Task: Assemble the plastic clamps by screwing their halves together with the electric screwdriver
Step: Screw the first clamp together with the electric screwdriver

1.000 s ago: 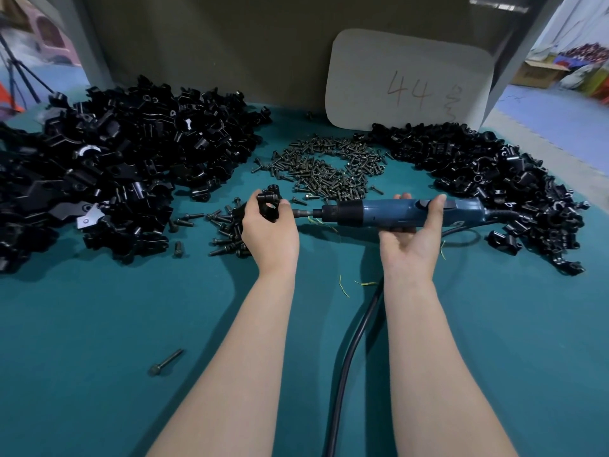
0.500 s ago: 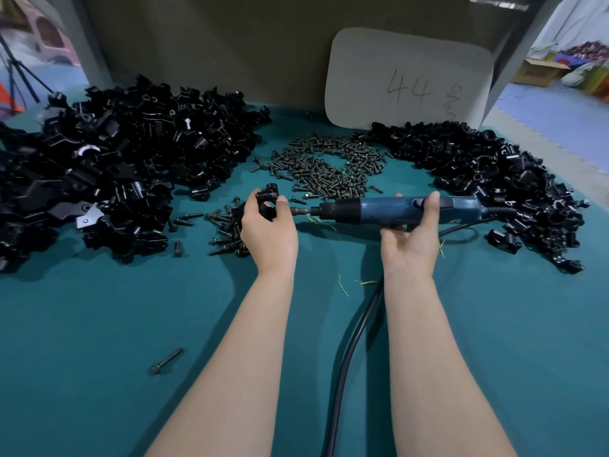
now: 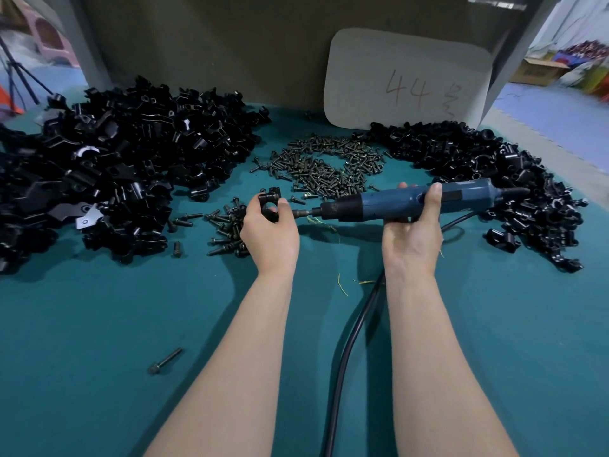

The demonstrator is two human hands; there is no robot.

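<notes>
My left hand (image 3: 268, 234) grips a small black plastic clamp (image 3: 269, 201) above the green table, its ring facing me. My right hand (image 3: 413, 234) holds the blue electric screwdriver (image 3: 398, 204) lying level, pointing left. Its metal bit (image 3: 303, 213) reaches my left thumb at the clamp's right side; the bit's tip is hidden behind the thumb. A big heap of black clamp halves (image 3: 108, 179) lies on the left, another heap of black clamp parts (image 3: 487, 179) on the right. Dark screws (image 3: 324, 166) are piled at the back centre.
A smaller cluster of screws (image 3: 225, 229) lies just left of my left hand. One lone screw (image 3: 164, 360) rests on the table (image 3: 82, 341) near the front left. The screwdriver's black cord (image 3: 349, 344) runs toward me between my forearms. A grey card marked 44 (image 3: 408, 80) leans on the back wall.
The screwdriver has slid a little to the left, bringing its bit up to the clamp. My left hand stays in nearly the same place with the clamp.
</notes>
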